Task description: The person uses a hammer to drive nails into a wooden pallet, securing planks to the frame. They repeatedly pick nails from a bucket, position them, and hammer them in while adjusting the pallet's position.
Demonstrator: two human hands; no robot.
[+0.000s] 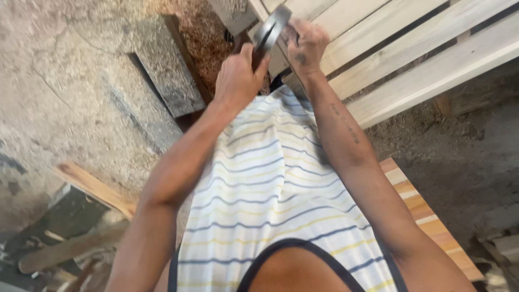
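Observation:
My left hand (238,78) is closed around the handle of a grey metal tool (272,27), a flat blade-like head that is blurred. My right hand (306,43) is up beside the tool's head, fingers curled near it against the end of a pale wooden slat frame (411,48). Whether the right hand pinches something small I cannot tell. Both arms reach forward over my striped sleeveless shirt (270,194).
Pale planks of the slat frame run to the upper right. A grey concrete block (167,65) leans at the upper left on a dusty floor with sawdust. A striped wooden board (432,221) lies at the right, wood offcuts (92,189) at the lower left.

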